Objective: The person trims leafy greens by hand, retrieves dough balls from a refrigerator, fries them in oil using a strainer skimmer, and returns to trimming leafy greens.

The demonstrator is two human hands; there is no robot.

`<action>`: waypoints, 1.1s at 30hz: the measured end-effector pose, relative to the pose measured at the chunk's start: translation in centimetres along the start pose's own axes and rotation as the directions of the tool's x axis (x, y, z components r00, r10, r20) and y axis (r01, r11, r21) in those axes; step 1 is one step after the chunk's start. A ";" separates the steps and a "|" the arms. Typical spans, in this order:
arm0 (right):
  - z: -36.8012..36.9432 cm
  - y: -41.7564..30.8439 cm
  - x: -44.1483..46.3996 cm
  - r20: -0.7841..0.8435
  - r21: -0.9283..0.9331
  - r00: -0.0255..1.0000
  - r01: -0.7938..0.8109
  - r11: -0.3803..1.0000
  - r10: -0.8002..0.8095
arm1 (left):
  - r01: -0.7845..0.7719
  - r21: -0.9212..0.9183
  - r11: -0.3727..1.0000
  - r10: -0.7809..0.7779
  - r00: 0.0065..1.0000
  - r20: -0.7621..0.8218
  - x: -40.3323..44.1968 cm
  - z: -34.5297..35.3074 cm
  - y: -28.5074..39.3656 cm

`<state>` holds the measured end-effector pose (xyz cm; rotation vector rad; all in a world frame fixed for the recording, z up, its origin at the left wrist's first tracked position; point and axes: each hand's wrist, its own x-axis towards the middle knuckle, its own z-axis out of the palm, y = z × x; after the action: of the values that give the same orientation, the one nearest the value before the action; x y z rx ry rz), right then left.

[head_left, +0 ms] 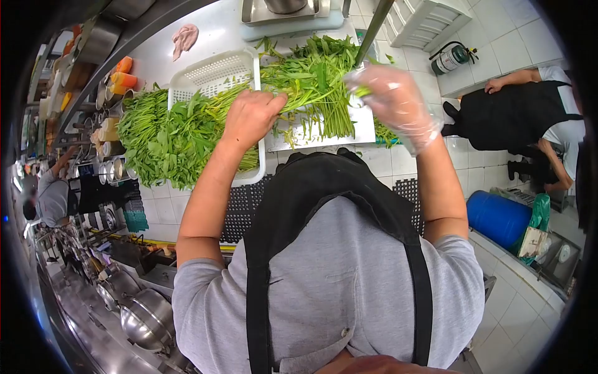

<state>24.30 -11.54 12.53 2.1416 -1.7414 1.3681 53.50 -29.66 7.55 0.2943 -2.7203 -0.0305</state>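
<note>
My left hand (252, 115) is bare and closed around some water spinach stems (308, 101) stretching to the right over the work surface. My right hand (398, 106), in a see-through plastic glove, is pinched at the right, with a bit of green showing at its fingertips; motion blurs it slightly. Between and behind the hands lies a loose pile of water spinach (317, 65), stems pointing toward me. On the left, a large bunch of water spinach (177, 137) lies across a white perforated plastic basket (215, 73), covering part of it.
A pink cloth (185, 40) lies on the steel counter (152, 53). A metal post (375, 31) rises beside my right hand. A metal tray (255, 12) stands at the back. At right are a blue drum (495, 218), a fire extinguisher (453, 59) and people in black aprons.
</note>
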 end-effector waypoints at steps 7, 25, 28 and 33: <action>3.3 0.1 -1.9 0.410 -0.283 0.909 0.209 0.936 -0.079 | 0.030 -0.139 0.990 -0.018 0.996 0.084 0.6 0.6 0.5; -14.0 4.0 -17.8 -0.441 0.721 0.227 -0.486 0.494 0.868 | 0.265 -0.949 0.171 -0.174 0.956 0.236 14.0 6.9 11.0; -17.0 2.2 -20.1 -0.505 0.726 0.219 -0.416 0.548 0.835 | 0.236 -0.943 0.236 -0.061 0.972 0.228 18.4 12.4 14.1; -20.4 3.4 -26.1 -0.516 0.721 0.138 -0.463 0.516 0.845 | 0.238 -0.669 0.704 0.015 0.937 0.349 21.4 29.2 15.9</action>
<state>10.45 18.09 6.30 0.1464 -2.0070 2.5308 19.62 -19.19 -9.88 0.2337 -2.7454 -1.2408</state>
